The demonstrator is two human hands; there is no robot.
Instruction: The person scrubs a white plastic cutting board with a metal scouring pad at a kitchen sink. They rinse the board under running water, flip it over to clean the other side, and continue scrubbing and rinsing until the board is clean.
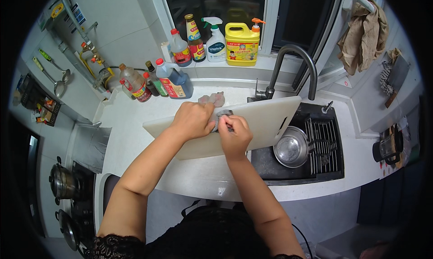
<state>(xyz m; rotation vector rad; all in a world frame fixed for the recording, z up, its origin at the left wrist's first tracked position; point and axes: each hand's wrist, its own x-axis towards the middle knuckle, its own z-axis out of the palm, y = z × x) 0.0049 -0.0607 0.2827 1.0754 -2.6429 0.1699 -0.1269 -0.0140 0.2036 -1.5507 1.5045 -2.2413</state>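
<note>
A white cutting board (257, 123) stands tilted on its long edge across the counter, its slotted end over the sink. My left hand (193, 120) is closed over its upper edge, fingers toward the far side and thumb on the near face. Right beside that thumb, my right hand (235, 135) is closed on a crumpled grey cloth (221, 116) that lies against the top edge of the board. Part of the cloth is hidden by my fingers. Behind the board lies a pinkish, see-through crumpled thing (214, 99) whose kind I cannot make out.
A black sink (266, 169) at the right holds a metal bowl (291, 146) and a wire rack (321, 146), below a dark faucet (293, 51). Bottles (173, 81) stand at the back left; a yellow jug (241, 45) is on the sill. Pots (63, 182) sit far left.
</note>
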